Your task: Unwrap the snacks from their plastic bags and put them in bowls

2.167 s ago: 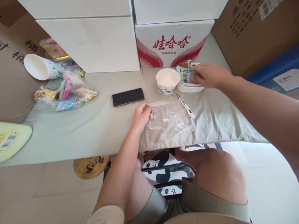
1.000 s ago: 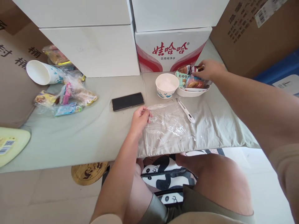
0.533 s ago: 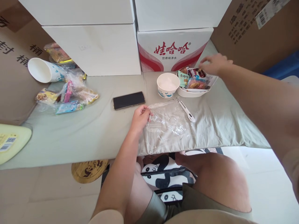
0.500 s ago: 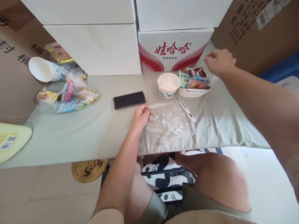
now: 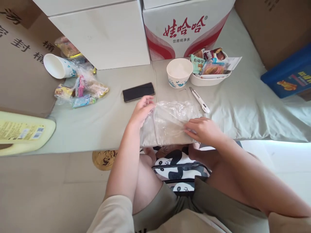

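Note:
A clear plastic bag [image 5: 171, 121] lies wrinkled on the cloth-covered surface in front of me. My left hand [image 5: 142, 110] is at its upper left edge, fingers curled and thumb against the film. My right hand [image 5: 202, 129] is on the bag's right side, thumb and fingers closing on the film, and creases run toward it. Just beyond my left fingers is a black phone [image 5: 138, 92]. A white utility knife [image 5: 199, 100] lies past my right hand. The paper bowl [image 5: 179, 76] behind the bag has something whitish inside, which I cannot make out.
A white dish [image 5: 209, 80] of wrapped snacks [image 5: 212, 66] stands beside the bowl. At left are a tipped paper cup [image 5: 58, 66], snack packets [image 5: 82, 89] and a pale yellow jug [image 5: 26, 132]. White boxes [image 5: 102, 38] line the back; a blue container [image 5: 289, 72] is at right.
My right hand has come down from near the snack dish onto the bag's right side. The bag lies more spread out between my hands. The camera view has shifted.

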`<state>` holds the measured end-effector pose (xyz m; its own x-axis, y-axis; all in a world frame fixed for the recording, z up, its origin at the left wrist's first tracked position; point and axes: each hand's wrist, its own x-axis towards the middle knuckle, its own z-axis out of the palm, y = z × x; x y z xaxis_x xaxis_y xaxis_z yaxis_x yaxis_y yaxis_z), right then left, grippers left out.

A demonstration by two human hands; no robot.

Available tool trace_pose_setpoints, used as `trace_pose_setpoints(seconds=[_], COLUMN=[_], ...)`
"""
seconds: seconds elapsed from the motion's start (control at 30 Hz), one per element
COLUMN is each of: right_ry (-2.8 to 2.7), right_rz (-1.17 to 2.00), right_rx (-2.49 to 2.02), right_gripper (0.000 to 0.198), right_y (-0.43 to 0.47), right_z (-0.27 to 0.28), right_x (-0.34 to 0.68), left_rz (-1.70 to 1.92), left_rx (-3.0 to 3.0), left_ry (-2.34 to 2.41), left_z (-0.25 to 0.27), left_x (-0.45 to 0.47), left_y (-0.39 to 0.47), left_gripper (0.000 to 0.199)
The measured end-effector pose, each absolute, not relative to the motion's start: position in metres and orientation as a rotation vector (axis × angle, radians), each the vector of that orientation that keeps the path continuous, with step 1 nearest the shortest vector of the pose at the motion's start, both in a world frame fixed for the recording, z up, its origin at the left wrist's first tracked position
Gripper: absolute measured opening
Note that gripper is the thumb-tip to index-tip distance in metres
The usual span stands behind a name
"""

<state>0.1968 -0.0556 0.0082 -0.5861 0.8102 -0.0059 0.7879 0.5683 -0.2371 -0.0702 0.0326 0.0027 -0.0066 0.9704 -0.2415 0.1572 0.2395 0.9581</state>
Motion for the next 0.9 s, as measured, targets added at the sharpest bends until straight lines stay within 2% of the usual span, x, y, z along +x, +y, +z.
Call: trace_pose_setpoints(seconds=[0.1,0.17,0.23,0.33,0.4,0.47,0.6,0.7,0.83,0.9], right_ry=[-2.666,-2.603,-2.52,-2.413,-2.337,-2.255,-2.205,-2.141,-1.688,-1.425], right_rz=[0.294,0.31,0.342,0.377,0.394,0.453,0.645,0.82,1.007,1.071], right_rx=[-1.45,-1.521,-1.624,-1.681,-1.638,-1.532,-1.208,-1.157,-1.272,-1.279], right_gripper=[0.033,0.032,0.029,0.026,0.025,0.025,0.024,0.023,0.027,0.03], right_y=[-0.059,-0.06,-0.059,-0.056,-0.055,-0.055,-0.055,-0.054,-0.052,-0.048], right_z=[0.014,0.014,0.012,0.009,0.008,0.009,0.012,0.013,0.012,0.011], right_x=[0.196,0.196,0.198,0.205,0.211,0.217,0.226,0.229,0.231,0.231], left_rz=[1.245,1.41,1.252,0.57,0.367,0.398,0.638,0.761,0.601,0.533], left_rx=[1.368,1.602,1.895,2.114,2.1,2.06,1.854,1.687,1.806,1.816], left_ry=[1.603,1.706,1.561,1.197,1.195,1.276,1.336,1.346,1.288,1.311], left_z=[0.001,0.007,0.016,0.026,0.027,0.026,0.026,0.026,0.019,0.013], left_x=[-0.081,-0.082,-0.077,-0.066,-0.061,-0.062,-0.074,-0.083,-0.093,-0.097], left_y=[0.025,0.01,-0.01,-0.035,-0.043,-0.043,-0.038,-0.035,-0.031,-0.027], left_gripper=[0.033,0.024,0.014,0.021,0.016,0.005,0.008,0.015,0.028,0.021])
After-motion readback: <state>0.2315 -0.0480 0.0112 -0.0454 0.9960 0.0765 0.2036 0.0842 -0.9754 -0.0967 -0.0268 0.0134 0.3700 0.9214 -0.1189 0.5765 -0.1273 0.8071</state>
